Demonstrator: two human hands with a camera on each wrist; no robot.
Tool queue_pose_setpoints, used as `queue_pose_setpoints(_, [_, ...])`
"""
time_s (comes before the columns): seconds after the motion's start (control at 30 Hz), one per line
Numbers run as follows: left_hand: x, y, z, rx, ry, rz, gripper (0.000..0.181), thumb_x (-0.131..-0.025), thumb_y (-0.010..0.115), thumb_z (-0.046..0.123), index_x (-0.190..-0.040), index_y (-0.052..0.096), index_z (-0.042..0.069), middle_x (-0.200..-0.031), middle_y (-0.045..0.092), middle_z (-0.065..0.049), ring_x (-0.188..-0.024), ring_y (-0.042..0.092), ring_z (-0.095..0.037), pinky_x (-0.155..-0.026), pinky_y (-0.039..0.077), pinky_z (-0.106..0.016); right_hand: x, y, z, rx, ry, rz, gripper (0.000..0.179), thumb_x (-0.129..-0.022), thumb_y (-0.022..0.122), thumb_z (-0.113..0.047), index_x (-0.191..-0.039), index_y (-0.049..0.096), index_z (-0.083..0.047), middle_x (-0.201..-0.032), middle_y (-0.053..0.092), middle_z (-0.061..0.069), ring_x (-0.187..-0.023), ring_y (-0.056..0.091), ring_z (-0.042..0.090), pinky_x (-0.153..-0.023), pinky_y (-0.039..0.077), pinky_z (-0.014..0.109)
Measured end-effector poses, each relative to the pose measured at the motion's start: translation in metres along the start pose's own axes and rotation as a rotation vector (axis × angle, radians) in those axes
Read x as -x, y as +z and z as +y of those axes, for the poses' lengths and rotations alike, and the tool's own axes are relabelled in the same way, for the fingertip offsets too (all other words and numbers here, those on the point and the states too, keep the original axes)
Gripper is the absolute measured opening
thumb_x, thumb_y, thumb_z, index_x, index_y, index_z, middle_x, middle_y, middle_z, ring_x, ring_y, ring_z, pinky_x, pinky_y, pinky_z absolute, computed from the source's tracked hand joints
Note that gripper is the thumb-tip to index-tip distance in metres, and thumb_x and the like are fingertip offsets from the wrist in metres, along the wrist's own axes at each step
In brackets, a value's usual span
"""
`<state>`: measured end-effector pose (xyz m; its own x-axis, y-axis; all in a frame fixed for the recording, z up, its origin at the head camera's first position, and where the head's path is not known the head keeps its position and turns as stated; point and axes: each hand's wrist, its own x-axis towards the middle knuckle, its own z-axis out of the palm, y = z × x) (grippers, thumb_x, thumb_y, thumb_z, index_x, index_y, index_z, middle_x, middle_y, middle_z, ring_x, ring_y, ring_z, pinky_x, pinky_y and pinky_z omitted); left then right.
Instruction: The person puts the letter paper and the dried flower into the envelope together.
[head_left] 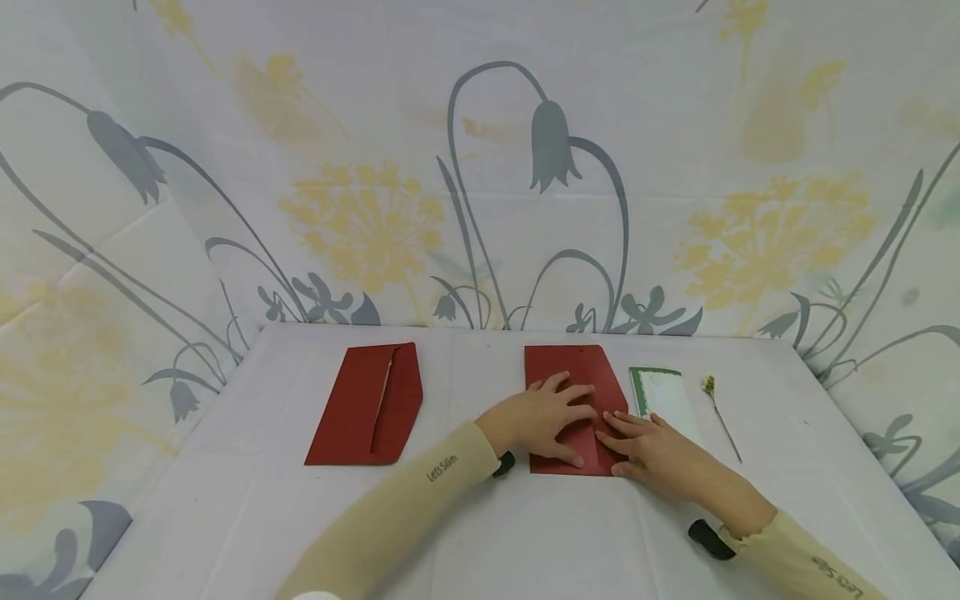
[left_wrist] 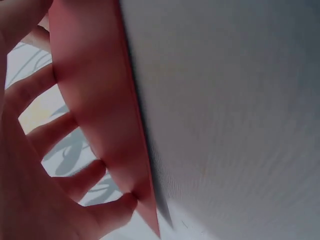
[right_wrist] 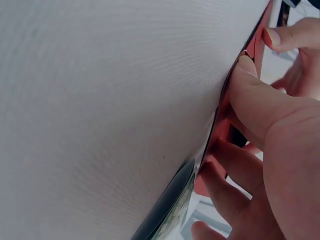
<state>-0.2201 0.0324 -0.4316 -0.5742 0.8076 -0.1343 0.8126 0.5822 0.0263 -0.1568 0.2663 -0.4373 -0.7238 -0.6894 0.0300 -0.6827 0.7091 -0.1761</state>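
A red envelope [head_left: 561,360] lies on the white-covered table with its pointed flap side to the right. My left hand [head_left: 542,417] rests on it with fingers spread; in the left wrist view the fingertips touch the red paper [left_wrist: 100,85]. On the flap side, my right hand [head_left: 663,457] presses the envelope with its fingers extended. Close up in the right wrist view, the thumb [right_wrist: 245,70] meets the envelope's edge. Whatever may be inside the envelope is hidden.
A second red envelope [head_left: 352,408] lies at the left, its flap side to the right. Beside my right hand is a white card with a green border [head_left: 667,392], partly covered by that hand. Farther right lies a dried flower [head_left: 722,417] on a thin stem. Patterned fabric [head_left: 480,208] rises behind the table.
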Motion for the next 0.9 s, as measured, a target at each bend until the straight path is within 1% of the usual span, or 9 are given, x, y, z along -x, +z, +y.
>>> queue_pose_setpoints(0.2, [-0.002, 0.001, 0.004, 0.050, -0.033, -0.021, 0.074, -0.082, 0.060, 0.074, -0.145, 0.043, 0.039, -0.163, 0.018, 0.007, -0.149, 0.012, -0.033, -0.111, 0.033, -0.052, 0.003, -0.002, 0.004, -0.097, 0.047, -0.012, 0.047, -0.092, 0.071, -0.027, -0.133, 0.063, -0.006, -0.145, 0.048, 0.023, -0.134, 0.043, 0.045, -0.099, 0.031, 0.074])
queue_pose_setpoints(0.33, [-0.003, 0.002, 0.005, 0.051, -0.042, -0.034, 0.076, -0.081, 0.062, 0.073, -0.146, 0.042, 0.039, -0.163, 0.017, 0.007, -0.149, 0.012, -0.033, -0.111, 0.033, -0.053, 0.002, -0.003, 0.004, -0.120, 0.047, -0.013, 0.048, -0.091, 0.072, -0.029, -0.133, 0.064, -0.007, -0.145, 0.049, 0.022, -0.134, 0.044, 0.044, -0.099, 0.031, 0.074])
queue_pose_setpoints(0.47, [-0.006, 0.003, 0.006, 0.039, -0.041, -0.038, 0.077, -0.080, 0.064, 0.072, -0.146, 0.042, 0.038, -0.163, 0.018, 0.006, -0.149, 0.014, -0.034, -0.110, 0.033, -0.054, 0.002, -0.004, 0.004, -0.128, 0.053, -0.003, 0.047, -0.090, 0.074, -0.027, -0.132, 0.065, -0.007, -0.143, 0.051, 0.022, -0.132, 0.046, 0.043, -0.099, 0.032, 0.073])
queue_pose_setpoints(0.57, [-0.007, 0.003, 0.006, 0.037, -0.046, -0.036, 0.078, -0.079, 0.065, 0.072, -0.146, 0.042, 0.037, -0.163, 0.019, 0.006, -0.149, 0.015, -0.034, -0.110, 0.034, -0.053, 0.003, -0.004, 0.004, -0.141, 0.068, 0.029, 0.042, -0.090, 0.075, -0.021, -0.128, 0.067, -0.006, -0.140, 0.054, 0.022, -0.129, 0.050, 0.043, -0.100, 0.033, 0.070])
queue_pose_setpoints(0.7, [-0.007, 0.004, 0.006, 0.032, -0.055, -0.038, 0.080, -0.079, 0.066, 0.073, -0.146, 0.042, 0.037, -0.163, 0.019, 0.007, -0.149, 0.015, -0.033, -0.110, 0.035, -0.052, 0.007, -0.006, 0.005, -0.156, 0.096, 0.098, 0.037, -0.089, 0.075, -0.014, -0.125, 0.070, -0.008, -0.136, 0.059, 0.018, -0.121, 0.056, 0.041, -0.098, 0.042, 0.061])
queue_pose_setpoints(0.8, [-0.007, 0.004, 0.006, 0.033, -0.060, -0.038, 0.080, -0.079, 0.066, 0.072, -0.146, 0.042, 0.037, -0.163, 0.019, 0.007, -0.149, 0.015, -0.032, -0.110, 0.035, -0.051, 0.011, -0.009, 0.009, -0.160, 0.119, 0.143, 0.038, -0.088, 0.075, -0.011, -0.126, 0.069, -0.009, -0.134, 0.061, 0.014, -0.119, 0.059, 0.039, -0.092, 0.049, 0.054])
queue_pose_setpoints(0.9, [-0.006, 0.003, 0.005, 0.039, -0.061, -0.034, 0.078, -0.079, 0.067, 0.071, -0.145, 0.043, 0.037, -0.163, 0.019, 0.007, -0.149, 0.015, -0.032, -0.110, 0.035, -0.050, 0.015, -0.015, 0.016, -0.171, 0.153, 0.182, 0.039, -0.088, 0.075, -0.011, -0.127, 0.068, -0.008, -0.133, 0.062, 0.016, -0.119, 0.059, 0.040, -0.088, 0.052, 0.051])
